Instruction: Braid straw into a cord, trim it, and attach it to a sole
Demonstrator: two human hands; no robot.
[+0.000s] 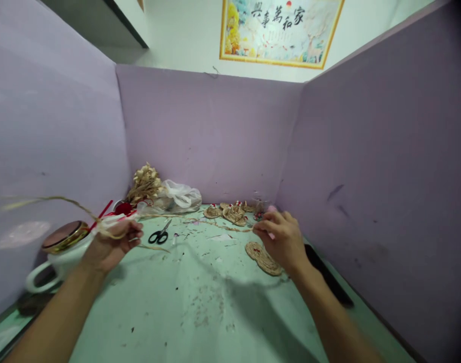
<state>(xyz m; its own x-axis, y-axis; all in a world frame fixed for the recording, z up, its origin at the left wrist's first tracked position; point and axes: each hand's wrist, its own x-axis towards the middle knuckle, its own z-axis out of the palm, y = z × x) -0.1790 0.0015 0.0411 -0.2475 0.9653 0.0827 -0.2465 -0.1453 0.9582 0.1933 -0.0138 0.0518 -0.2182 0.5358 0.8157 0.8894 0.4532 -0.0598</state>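
My right hand (281,237) pinches twisted straw cord (234,229) over bench (192,322); my left hand (115,247), fingers curled, holds loose straw strand (77,203) at left. Step looks like twisting cord; next move likely calls for firm pinch, steady tension. Cord thin, tan, rope-like; strand yellowish, arching; can't tell whether they join.

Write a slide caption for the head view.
Left hand and right hand hold straw-coloured strands above a green table, scissors and a coiled piece nearby.

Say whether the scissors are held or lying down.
Lying down: the scissors rest on the green tabletop, apart from the left hand and right hand.
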